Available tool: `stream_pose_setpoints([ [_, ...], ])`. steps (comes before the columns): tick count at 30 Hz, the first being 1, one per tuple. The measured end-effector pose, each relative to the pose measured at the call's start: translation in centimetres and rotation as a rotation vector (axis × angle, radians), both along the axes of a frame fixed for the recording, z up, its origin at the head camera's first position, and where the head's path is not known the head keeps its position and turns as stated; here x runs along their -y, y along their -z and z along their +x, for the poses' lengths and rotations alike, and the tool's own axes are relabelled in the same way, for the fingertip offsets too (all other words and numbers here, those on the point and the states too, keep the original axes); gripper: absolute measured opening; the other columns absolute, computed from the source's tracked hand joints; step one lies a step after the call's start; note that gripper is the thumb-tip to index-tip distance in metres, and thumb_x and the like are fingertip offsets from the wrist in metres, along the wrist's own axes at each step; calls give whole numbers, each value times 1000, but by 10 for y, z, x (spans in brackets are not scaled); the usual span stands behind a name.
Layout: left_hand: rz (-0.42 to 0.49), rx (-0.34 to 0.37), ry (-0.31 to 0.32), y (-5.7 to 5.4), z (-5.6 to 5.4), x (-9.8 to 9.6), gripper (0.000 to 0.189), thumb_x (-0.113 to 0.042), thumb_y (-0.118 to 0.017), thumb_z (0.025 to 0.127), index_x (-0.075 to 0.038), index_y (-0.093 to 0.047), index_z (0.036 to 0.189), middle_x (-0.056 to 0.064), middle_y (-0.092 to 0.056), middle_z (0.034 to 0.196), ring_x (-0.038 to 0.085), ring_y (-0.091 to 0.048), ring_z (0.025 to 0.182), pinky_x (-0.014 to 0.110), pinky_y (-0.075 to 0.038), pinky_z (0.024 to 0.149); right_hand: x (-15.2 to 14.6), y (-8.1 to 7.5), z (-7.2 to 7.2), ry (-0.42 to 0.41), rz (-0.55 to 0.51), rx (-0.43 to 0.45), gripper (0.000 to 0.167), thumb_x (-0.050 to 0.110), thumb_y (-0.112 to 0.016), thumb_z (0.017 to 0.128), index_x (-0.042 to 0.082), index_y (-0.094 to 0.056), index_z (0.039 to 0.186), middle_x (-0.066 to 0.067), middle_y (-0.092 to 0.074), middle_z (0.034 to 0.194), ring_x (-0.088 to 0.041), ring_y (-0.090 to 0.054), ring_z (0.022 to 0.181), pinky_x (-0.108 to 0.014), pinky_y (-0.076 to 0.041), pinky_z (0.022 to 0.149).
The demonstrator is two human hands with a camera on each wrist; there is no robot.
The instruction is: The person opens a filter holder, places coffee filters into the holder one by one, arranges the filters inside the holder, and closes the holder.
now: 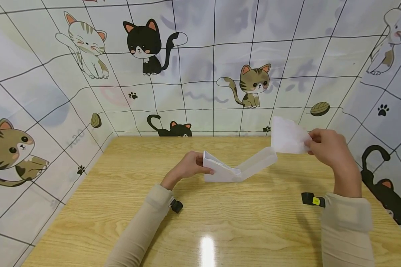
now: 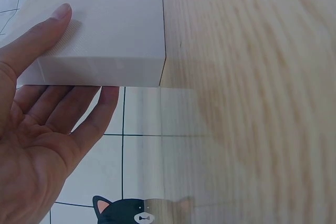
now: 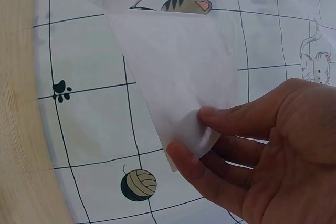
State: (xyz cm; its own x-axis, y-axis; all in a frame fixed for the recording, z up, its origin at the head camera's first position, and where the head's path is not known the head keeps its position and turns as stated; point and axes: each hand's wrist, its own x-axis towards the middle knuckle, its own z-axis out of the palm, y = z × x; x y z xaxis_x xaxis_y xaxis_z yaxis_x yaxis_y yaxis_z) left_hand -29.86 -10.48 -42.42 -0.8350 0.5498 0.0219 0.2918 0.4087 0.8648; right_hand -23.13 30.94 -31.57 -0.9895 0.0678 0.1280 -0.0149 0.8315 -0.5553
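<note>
The left hand point(image 1: 189, 165) is gripping an open white card box point(image 1: 218, 173) at the tabletop's point(image 1: 247, 222) far middle.
The right hand point(image 1: 331, 147) is pinching a thin, square white sheet point(image 1: 288, 135); going gently should be stopping wrinkles.

A wood-grain table point(image 1: 254, 222) beneath a gridded backdrop point(image 1: 200, 63) with cartoon cats point(image 1: 143, 41).

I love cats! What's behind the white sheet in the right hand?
Behind the white sheet, the cat-patterned backdrop and wood-grain table show past its edges. What it covers can't be seen.
</note>
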Motion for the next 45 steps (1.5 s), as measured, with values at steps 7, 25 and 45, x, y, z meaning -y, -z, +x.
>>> stream_pose_setpoints([
  [7,-7,-7,-2,-1,-1,0,33,-18,-86,86,-9,-75,116,8,-79,110,15,-76,95,30,-58,82,3,-5,4,-6,-2,-34,36,10,-57,105,-15,-56,130,-42,-62,121,-41,-73,89,-38,-57,66],
  [25,-6,-4,-2,0,-1,0,34,-19,-86,86,-9,-75,116,8,-79,109,15,-75,95,30,-58,82,18,-12,8,-17,-16,-110,29,9,-59,104,-12,-61,124,-38,-67,115,-41,-72,89,-27,-48,59],
  [45,9,-15,2,4,-3,0,33,-19,-87,85,-9,-76,114,7,-80,107,14,-75,93,30,-59,81,35,-13,8,-103,7,-118,30,12,-59,105,-11,-62,124,-36,-69,115,-43,-73,91,-31,-50,61],
])
